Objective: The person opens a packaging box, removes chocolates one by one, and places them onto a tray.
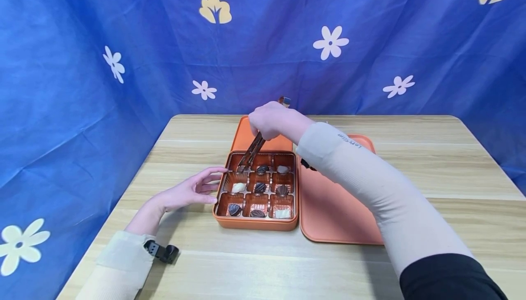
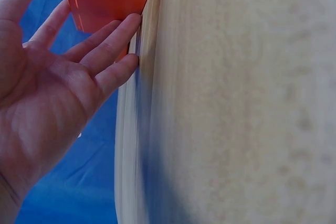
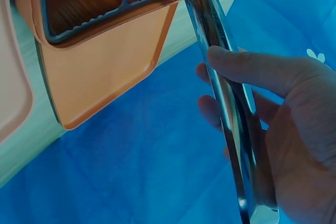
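An orange square box (image 1: 256, 223) stands mid-table, its brown divided insert (image 1: 232, 179) holding several chocolates. White ones (image 1: 239, 187) and dark ones (image 1: 260, 187) lie singly in their compartments. From above, my right hand (image 1: 271, 119) grips a pair of shiny metal tongs (image 3: 223, 80), thumb on one side and fingers on the other. The tong tips reach down into the back left compartment; I cannot tell whether a chocolate is between them. My left hand (image 1: 196, 190) rests with extended fingers against the box's left side, its palm visible in the left wrist view.
Behind the box lies its orange lid (image 1: 242, 136), partly covered by my right hand and the tongs. A salmon-coloured tray (image 1: 334, 213) sits right beside the box, under my right forearm. A blue flowered cloth (image 1: 263, 67) hangs behind the wooden table (image 1: 230, 263).
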{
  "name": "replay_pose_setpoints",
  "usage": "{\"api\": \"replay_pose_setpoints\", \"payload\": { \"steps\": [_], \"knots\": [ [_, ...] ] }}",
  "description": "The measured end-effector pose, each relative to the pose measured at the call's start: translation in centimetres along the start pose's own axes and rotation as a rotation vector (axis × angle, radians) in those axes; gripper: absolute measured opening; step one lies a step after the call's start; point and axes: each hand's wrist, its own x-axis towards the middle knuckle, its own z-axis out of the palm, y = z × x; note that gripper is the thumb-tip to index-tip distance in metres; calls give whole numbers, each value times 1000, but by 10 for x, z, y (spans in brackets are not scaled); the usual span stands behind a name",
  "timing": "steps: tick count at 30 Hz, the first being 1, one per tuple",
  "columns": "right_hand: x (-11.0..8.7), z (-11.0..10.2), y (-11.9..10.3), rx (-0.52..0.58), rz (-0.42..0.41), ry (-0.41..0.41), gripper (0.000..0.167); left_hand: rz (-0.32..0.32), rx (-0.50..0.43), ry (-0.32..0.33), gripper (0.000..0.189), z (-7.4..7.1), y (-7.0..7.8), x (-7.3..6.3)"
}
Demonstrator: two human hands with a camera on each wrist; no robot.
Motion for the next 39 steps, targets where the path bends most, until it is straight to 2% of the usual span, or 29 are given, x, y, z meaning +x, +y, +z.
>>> {"api": "replay_pose_setpoints", "payload": {
  "steps": [10, 22, 32, 39],
  "knots": [
    [-5, 7, 10, 51, 4, 44, 27, 4, 7, -6, 77, 1, -1, 3],
    [-19, -2, 23, 83, 4, 95, 28, 20, 17, -19, 77, 0, -3, 5],
    [-51, -24, 44, 145, 32, 180, 29, 2, 23, 0, 77, -2, -5, 2],
    [-81, -20, 74, 159, 100, 189, 26, 18, 27, -16, 75, -3, -4, 2]
  ]
}}
